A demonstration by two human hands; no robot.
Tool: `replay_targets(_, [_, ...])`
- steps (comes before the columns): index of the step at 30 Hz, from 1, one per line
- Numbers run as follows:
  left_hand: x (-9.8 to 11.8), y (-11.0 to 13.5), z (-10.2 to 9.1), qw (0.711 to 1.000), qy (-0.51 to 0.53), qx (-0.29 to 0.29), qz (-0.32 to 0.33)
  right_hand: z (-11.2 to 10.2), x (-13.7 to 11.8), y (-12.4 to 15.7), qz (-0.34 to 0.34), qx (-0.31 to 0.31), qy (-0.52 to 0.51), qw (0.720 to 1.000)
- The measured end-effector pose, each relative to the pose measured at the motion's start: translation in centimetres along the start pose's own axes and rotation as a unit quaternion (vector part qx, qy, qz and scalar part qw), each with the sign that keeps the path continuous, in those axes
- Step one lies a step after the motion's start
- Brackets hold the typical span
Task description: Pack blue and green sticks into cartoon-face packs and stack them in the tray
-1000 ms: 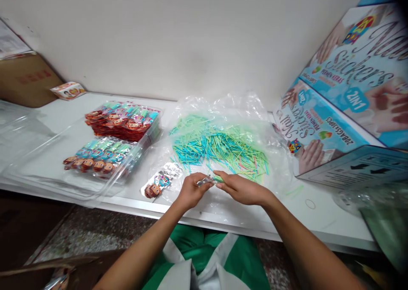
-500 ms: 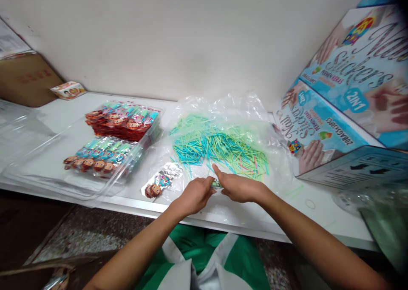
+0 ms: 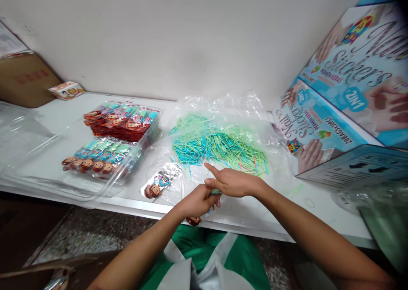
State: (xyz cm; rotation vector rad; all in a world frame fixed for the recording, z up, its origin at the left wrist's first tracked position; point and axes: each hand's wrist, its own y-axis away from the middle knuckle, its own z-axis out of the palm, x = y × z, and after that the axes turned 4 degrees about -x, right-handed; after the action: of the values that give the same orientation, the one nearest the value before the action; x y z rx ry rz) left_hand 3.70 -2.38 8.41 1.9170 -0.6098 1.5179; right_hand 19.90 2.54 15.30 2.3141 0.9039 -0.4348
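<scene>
Near the table's front edge my left hand (image 3: 198, 201) is closed around a small cartoon packet (image 3: 193, 220). Its brown-haired printed figure pokes out below the hand, and a greenish end shows between both hands. My right hand (image 3: 235, 183) overlaps the left one and presses on that end, its index finger stretched out toward the sticks. Much of the packet is hidden by the fingers. Just beyond lies a heap of thin blue and green sticks (image 3: 219, 149) on a clear plastic bag (image 3: 251, 107). Another cartoon packet (image 3: 156, 188) lies flat to the left of my hands.
On the left, a clear plastic tray (image 3: 108, 188) holds stacked packets (image 3: 117, 120) and a row of packets (image 3: 95, 158). Blue-white cartons (image 3: 331, 124) stand at right, beside clear plastic (image 3: 357, 200). A brown cardboard box (image 3: 27, 79) and small box (image 3: 66, 90) sit far left.
Both hands have shifted slightly toward me and are now overlapped, the right above the left. The lower end of the held packet has come into view beneath my left hand.
</scene>
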Motion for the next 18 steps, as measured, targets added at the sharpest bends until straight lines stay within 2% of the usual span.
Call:
replay_targets(3, [0.3,-0.2,0.2,0.998,0.067,-0.012,-0.002,0.4,-0.2,-0.6,0.023,0.006,0.019,1.0])
replay_targets(6, [0.3,-0.3,0.5,0.993,0.117,-0.008,-0.006,0.3,-0.2,-1.2,0.027,0.011,-0.008,1.0])
replay_targets(9, [-0.2,-0.5,0.7,0.981,0.191,0.032,-0.013,-0.1,0.2,-1.4,0.009,0.079,-0.09,0.993])
replay_targets(11, [-0.5,-0.5,0.8,0.965,0.253,0.071,-0.009,0.0,0.9,-1.2,0.024,0.159,-0.18,0.971])
replay_targets(13, [-0.8,-0.4,0.7,0.946,0.309,0.102,-0.006,0.6,1.7,-0.9,0.049,0.203,-0.29,0.934])
replay_targets(15, [-0.9,-0.4,0.6,0.932,0.343,0.117,-0.004,1.6,2.3,-0.6,0.04,0.195,-0.382,0.903])
replay_targets(18, [-0.9,-0.3,0.5,0.923,0.364,0.129,-0.012,3.4,2.7,-0.4,0.003,0.197,-0.434,0.879])
